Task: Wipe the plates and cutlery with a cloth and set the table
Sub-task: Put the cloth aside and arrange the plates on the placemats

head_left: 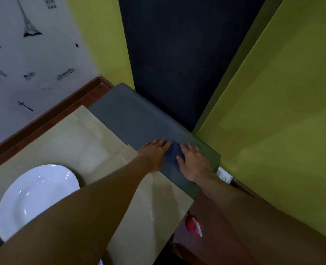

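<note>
On the grey mat (pixel 131 115), toward its near end, your 2 hands lie flat with fingers straight. Your left hand (pixel 154 153) and right hand (pixel 193 161) press a folded dark blue cloth (pixel 172 153) between them, gripping nothing. Left of the grey mat, 1 white plate (pixel 38 199) rests on a beige mat (pixel 93 142) on the bench (pixel 196 211).

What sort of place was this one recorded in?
Likely a home dining corner: a white plate sits on a beige table covering, a grey placemat lies beside it, and the wall has decorative Eiffel Tower wallpaper.
</note>
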{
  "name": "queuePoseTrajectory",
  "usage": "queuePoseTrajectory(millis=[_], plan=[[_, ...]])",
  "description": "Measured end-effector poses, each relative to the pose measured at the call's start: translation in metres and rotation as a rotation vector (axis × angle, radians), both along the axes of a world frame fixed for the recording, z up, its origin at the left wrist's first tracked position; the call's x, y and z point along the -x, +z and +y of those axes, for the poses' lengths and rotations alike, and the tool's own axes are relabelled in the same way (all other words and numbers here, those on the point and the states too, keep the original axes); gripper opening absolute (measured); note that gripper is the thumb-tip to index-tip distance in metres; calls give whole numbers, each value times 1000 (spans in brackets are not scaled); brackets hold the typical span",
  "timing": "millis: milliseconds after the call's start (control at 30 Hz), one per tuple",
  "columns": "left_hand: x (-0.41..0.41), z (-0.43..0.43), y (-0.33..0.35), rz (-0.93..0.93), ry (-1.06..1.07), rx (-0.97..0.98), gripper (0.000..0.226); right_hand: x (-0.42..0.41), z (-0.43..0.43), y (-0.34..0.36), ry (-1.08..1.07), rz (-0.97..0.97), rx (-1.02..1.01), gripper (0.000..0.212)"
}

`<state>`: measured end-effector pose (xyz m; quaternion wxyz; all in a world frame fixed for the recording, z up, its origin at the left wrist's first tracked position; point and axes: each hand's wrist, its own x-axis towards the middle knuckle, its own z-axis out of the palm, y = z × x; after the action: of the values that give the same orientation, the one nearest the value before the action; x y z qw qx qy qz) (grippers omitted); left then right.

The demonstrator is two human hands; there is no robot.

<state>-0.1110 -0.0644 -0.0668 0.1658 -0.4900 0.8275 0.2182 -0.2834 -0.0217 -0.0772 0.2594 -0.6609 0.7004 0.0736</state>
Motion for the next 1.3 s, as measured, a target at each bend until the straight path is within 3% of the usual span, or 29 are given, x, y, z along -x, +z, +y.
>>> queuePoseTrajectory(millis=[333, 700, 1033, 1300], plan=[[-67, 22, 55, -50, 280, 86, 59, -59, -29, 55, 155, 101, -6, 69], [-203, 107, 88, -22, 688, 197, 65, -200, -8, 84, 446, 5, 70, 67], [-317, 223, 71, -28, 963, 206, 66, -331, 63, 81, 693, -30, 103, 68], [-388, 308, 49, -2, 1113, 242, 70, -409, 136, 71, 733, -219, 24, 56]])
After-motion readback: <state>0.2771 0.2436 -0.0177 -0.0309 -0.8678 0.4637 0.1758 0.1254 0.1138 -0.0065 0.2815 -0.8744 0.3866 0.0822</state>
